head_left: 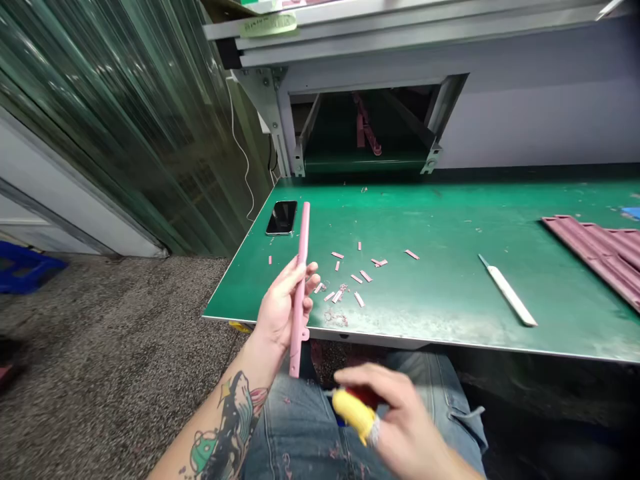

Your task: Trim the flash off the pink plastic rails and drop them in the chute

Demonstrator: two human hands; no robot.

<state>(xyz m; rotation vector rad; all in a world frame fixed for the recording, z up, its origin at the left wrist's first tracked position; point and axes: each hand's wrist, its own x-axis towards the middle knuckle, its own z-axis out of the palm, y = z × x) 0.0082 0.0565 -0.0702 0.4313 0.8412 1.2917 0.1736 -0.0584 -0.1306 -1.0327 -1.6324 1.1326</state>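
Observation:
A long, narrow pink plastic strip (298, 313) with a small tab near its lower end is gripped in my left hand (283, 300). It points away from me, its far end over the green table. Lower down, above my lap, my right hand (395, 413) is curled and blurred by motion, with a yellow cover (354, 412) on the thumb. Something dark red shows between its fingers, and a thin tip pokes out beside the thumb; the kind cannot be made out. Small pink offcuts (366, 276) and shavings lie scattered to the right of my left hand.
On the green table (430, 293) lie a phone (282, 217), a white-handled knife (511, 295) and several pink ribbed parts (600, 250) at the right. Behind, a conveyor belt (335, 143) carries pink pieces through an opening. A metal frame (400, 27) crosses above; a plastic curtain (125, 120) hangs left.

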